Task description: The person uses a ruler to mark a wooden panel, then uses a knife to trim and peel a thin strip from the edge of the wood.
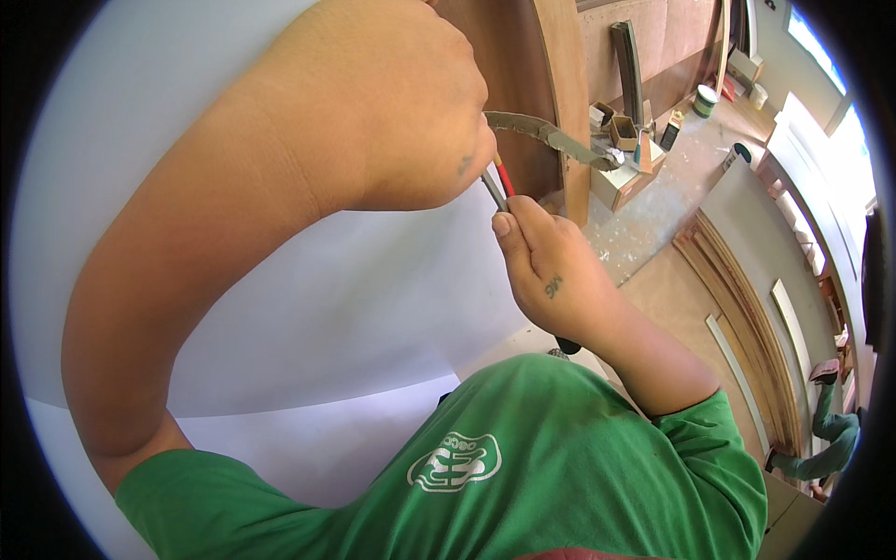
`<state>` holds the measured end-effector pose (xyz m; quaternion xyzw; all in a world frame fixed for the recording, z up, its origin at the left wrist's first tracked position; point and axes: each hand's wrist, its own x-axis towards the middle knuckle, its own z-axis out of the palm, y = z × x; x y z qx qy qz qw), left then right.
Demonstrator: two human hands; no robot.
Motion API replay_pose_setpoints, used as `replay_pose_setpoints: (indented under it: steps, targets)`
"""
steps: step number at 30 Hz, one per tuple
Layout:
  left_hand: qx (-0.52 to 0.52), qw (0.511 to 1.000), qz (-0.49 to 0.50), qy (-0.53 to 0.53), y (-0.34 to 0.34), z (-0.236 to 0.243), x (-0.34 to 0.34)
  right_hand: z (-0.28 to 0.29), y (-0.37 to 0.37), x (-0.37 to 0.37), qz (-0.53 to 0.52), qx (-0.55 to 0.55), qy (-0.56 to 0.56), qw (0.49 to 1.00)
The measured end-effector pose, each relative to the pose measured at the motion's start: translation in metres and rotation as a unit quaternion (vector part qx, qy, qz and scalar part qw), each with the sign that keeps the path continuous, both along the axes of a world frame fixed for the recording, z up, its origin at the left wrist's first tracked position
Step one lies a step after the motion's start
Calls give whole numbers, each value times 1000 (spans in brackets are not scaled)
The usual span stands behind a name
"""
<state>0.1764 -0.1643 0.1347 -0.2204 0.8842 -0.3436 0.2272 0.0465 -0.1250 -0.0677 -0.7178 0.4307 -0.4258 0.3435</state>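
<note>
My left hand (411, 121) is raised at upper centre, its back toward me and fingers curled shut. What lies inside those fingers is hidden. Lower and to the right, my right hand (551, 261) is closed around a thin tool with a grey and red shaft (505, 175). The shaft's upper end runs up against my left hand and out of sight behind it. A narrow grey strip with ragged edges (551, 135) curves rightward from behind my left hand; whether I hold it cannot be told. Both hands are beside a large smooth white curved panel (373, 299).
Brown wooden panels (571, 84) stand beyond my hands. On the spattered floor are a white box (627, 185) bearing small items and a green-and-white can (705, 101). Curved wooden strips (747, 327) lie at right. A person's leg in green trousers (831, 434) shows at lower right.
</note>
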Motion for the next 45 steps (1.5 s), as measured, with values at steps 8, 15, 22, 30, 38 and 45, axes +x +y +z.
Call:
replay_pose_setpoints:
  steps: [8, 15, 22, 30, 38, 45]
  targets:
    - [4, 996, -49, 78, -8, -4, 2, 13, -25, 4, 10, 28, 7, 1000]
    - [173, 891, -269, 321, -35, -3, 21, 14, 5, -18, 37, 20, -80, 996]
    - [205, 871, -292, 337, -24, 16, 2, 20, 30, -38, 71, 10, -104, 992]
    - [236, 822, -347, 385, -60, 0, 12, 28, -16, -7, 48, 7, -23, 999]
    - [143, 863, -369, 314, -50, 8, 15, 32, 19, -33, 74, 8, -22, 997]
    - [156, 864, -361, 316, -49, 3, 8, 28, -25, -6, 42, 3, 0, 999]
